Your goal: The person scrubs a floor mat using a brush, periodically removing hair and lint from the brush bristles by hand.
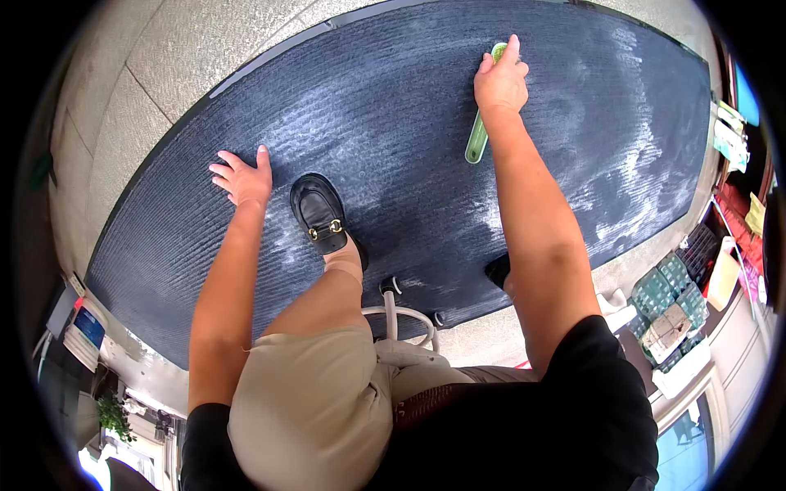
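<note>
Apparently for control, green brush, upper centre, gripped by right hand's fingers over dark mat; left hand, centre left, fingers splayed empty, likely for balance.

I've got left hand splayed, right hand curled (index finger pointing forward), both arms extended on my feed.

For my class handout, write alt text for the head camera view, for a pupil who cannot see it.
A person's right hand holds a green brush over a dark ribbed mat streaked with white. The left hand is spread over the mat's left side, beside a gold-trimmed black loafer.
</note>
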Available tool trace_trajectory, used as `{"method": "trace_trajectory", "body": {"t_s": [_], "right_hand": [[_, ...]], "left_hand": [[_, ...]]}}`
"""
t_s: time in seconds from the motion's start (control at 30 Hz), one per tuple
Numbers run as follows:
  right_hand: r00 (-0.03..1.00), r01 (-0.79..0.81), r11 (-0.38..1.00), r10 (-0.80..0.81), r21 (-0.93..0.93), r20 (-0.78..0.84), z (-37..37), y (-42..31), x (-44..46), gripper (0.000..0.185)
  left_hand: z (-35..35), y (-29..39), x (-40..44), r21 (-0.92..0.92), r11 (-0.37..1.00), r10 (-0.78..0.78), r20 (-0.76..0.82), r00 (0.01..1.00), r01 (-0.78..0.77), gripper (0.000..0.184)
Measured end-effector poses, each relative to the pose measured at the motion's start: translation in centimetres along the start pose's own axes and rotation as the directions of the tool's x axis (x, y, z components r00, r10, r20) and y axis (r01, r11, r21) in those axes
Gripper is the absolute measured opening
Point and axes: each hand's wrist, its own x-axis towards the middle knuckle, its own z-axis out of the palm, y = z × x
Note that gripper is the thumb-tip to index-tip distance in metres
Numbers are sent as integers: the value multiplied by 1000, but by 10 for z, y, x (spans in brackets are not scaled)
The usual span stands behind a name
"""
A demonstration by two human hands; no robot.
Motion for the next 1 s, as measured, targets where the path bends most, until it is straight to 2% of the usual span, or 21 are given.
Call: {"method": "trace_trajectory", "body": {"t_s": [0.1, 0.13, 0.17, 0.2, 0.23, 0.3, 0.33, 0.37, 0.43, 0.5, 0.57, 0.63, 0.67, 0.7, 0.73, 0.77, 0.83, 0.87, 0.9, 0.97, 1.0], "right_hand": [[1000, -1, 998, 1, 59, -6, 16, -51, -30, 60], [993, 117, 987, -120, 108, 19, 25, -77, -54, 60], [964, 211, 967, -230, 141, 131, 33, -105, -79, 61], [901, 337, 924, -372, 179, 224, 43, -129, -107, 62], [778, 507, 842, -538, 181, 325, 51, -147, -131, 63], [543, 756, 636, -743, 157, 392, 51, -162, -144, 66], [548, 771, 622, -755, 133, 360, 48, -159, -132, 67], [593, 751, 656, -722, 78, 356, 45, -150, -110, 65], [784, 598, 796, -606, 94, 139, 36, -108, -44, 56], [933, 360, 933, -359, -30, 35, 13, -72, 14, 58], [988, 144, 988, -146, -64, -41, 7, -53, 39, 61], [1000, -15, 999, 16, 41, -17, 2, -81, 22, 63], [999, 37, 996, -38, 85, 16, 11, -101, 7, 63], [988, 154, 983, -153, 97, -15, 29, -123, -15, 60], [957, 239, 959, -259, 151, 133, 29, -150, -41, 65], [880, 361, 918, -393, 165, 266, 38, -174, -67, 67], [661, 602, 756, -653, 259, 371, 49, -203, -114, 65], [538, 711, 653, -744, 260, 397, 53, -207, -124, 64], [455, 737, 600, -780, 310, 429, 44, -205, -119, 64], [565, 719, 657, -742, 225, 361, 42, -182, -81, 60], [679, 649, 746, -656, 148, 330, 36, -166, -52, 55]], "left_hand": [[2, -1, 2, 37, 999, 7, -14, 1000, -6, 99], [3, -2, 2, 43, 999, 13, -21, 1000, -12, 99], [4, -3, 3, 44, 999, 12, -24, 1000, -11, 99], [5, -4, 3, 40, 999, 17, -32, 999, -16, 99], [6, -6, 4, 35, 999, 22, -40, 999, -21, 100], [9, -11, 9, 34, 999, 32, -46, 998, -30, 101], [11, -13, 11, 30, 998, 53, -51, 997, -51, 102], [12, -18, 12, 30, 997, 67, -54, 996, -65, 102], [5, -18, 4, 39, 997, 70, -35, 997, -69, 102], [2, -16, 3, 62, 993, 102, -13, 995, -101, 103], [2, -14, 1, 81, 992, 99, -16, 995, -97, 102], [2, -9, 0, 92, 993, 80, -24, 996, -78, 102], [4, -10, 0, 90, 992, 87, -35, 996, -84, 102], [4, -11, 0, 93, 991, 96, -37, 995, -92, 102], [4, -11, 0, 89, 992, 94, -35, 995, -91, 102], [3, -11, 0, 83, 993, 90, -34, 995, -87, 102], [3, -10, 0, 91, 993, 72, -28, 997, -69, 103], [4, -12, 1, 80, 995, 67, -20, 998, -65, 104], [4, -13, 3, 71, 996, 60, -9, 998, -59, 104], [0, -13, -1, 64, 997, 44, 0, 999, -44, 106], [-1, -14, -1, 57, 997, 59, 5, 998, -59, 106]]}}
